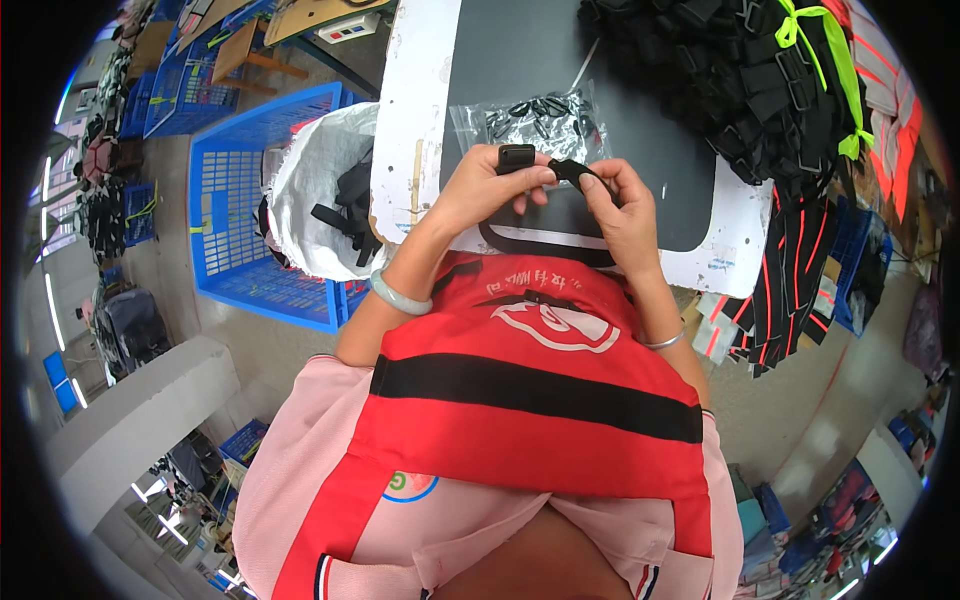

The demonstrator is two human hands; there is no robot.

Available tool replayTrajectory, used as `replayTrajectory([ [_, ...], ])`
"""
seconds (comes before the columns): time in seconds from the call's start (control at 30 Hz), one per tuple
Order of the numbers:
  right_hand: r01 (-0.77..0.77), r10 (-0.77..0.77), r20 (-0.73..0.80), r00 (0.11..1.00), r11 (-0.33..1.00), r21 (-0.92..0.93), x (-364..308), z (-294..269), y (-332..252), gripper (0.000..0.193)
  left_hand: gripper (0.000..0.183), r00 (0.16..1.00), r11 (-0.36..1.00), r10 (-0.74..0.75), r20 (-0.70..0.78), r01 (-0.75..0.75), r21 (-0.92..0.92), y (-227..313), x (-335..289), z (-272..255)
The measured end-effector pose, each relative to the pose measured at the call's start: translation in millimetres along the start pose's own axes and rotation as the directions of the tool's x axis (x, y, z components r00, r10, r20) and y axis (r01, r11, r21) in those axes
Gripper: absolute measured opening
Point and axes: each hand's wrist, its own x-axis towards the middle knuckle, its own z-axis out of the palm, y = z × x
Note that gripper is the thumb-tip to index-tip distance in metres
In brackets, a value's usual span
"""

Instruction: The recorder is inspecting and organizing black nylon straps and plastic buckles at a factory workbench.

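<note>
Close to the near edge of the table, my left hand (497, 187) is closed, thumb pressed on the fingers, around a small black plastic buckle (516, 156). A black webbing strap (568, 171) runs between my hands. My right hand (625, 205) pinches that strap between thumb and fingertips. A length of black webbing (530, 247) curves along the table edge below my hands. Just beyond them lies a clear plastic bag (545, 118) with several small black parts. How the strap passes through the buckle is hidden by my fingers.
A large heap of black straps with buckles (690, 70) covers the table's right side, with a neon yellow tie (840, 80). Striped straps (790, 270) hang over the right edge. On the left, a blue crate (225, 240) holds a white sack (318, 215) of black straps.
</note>
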Motion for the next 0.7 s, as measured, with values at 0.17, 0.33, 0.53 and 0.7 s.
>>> replayTrajectory([
  [0.17, -0.262, 0.237, 0.114, 0.965, 0.887, 0.380, -3, 3, -12, 0.008, 0.021, 0.997, 0.939, 0.018, -0.074, -0.042, -0.342, -5, 0, 16],
  [0.33, -0.212, 0.198, 0.079, 0.977, 0.935, 0.285, -4, 3, -8, 0.010, 0.023, 0.991, 0.885, -0.075, -0.109, 0.016, -0.464, -4, -1, 22],
  [0.53, -0.034, 0.045, 0.056, 0.997, 0.985, -0.172, -8, -8, -35, 0.013, 0.020, 0.997, 0.924, -0.060, -0.047, 0.038, -0.380, -4, -3, 14],
  [0.7, -0.050, 0.063, 0.093, 0.994, 0.989, -0.141, -14, -8, -34, 0.013, 0.013, 0.994, 0.959, 0.039, -0.103, -0.066, -0.275, 7, -10, 37],
])
